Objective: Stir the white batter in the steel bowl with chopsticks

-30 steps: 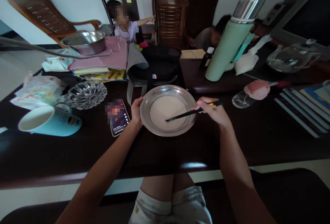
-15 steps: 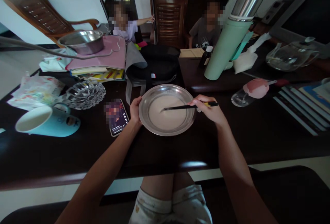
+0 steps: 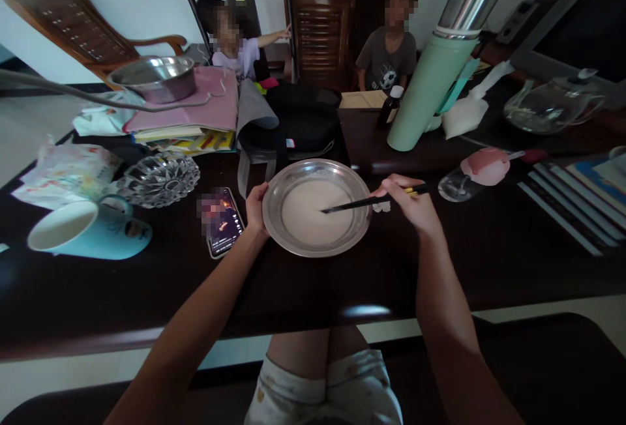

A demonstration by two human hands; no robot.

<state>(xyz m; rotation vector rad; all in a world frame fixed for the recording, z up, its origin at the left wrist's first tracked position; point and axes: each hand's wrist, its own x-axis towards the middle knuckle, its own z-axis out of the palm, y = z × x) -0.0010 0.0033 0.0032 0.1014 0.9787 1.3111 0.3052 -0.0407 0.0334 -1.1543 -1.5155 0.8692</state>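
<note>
My left hand (image 3: 255,208) grips the left rim of a round stainless steel bowl (image 3: 274,226) on the dark table. Inside it lies a pale, off-white liquid (image 3: 313,226). Black chopsticks (image 3: 349,204) with yellow bands are held in my right hand (image 3: 405,202), closed round their upper part above the bowl's right side. Their tips dip into the liquid near the middle. A small crumpled white scrap (image 3: 381,206) lies by the right rim, under the chopsticks. Left of my left hand lies a phone (image 3: 225,223) with its screen lit.
On the left are a light blue mug (image 3: 92,233), a glass dish (image 3: 161,180) and a metal basin (image 3: 154,79) on a stack of books. A green thermos (image 3: 433,89), a pink-topped cup (image 3: 482,174) and a glass teapot (image 3: 548,109) stand right. Two people sit across the table.
My right hand has shifted right, and the chopstick tips have moved right through the liquid. The white scrap shows more. The person at the back right sits higher and slightly left.
</note>
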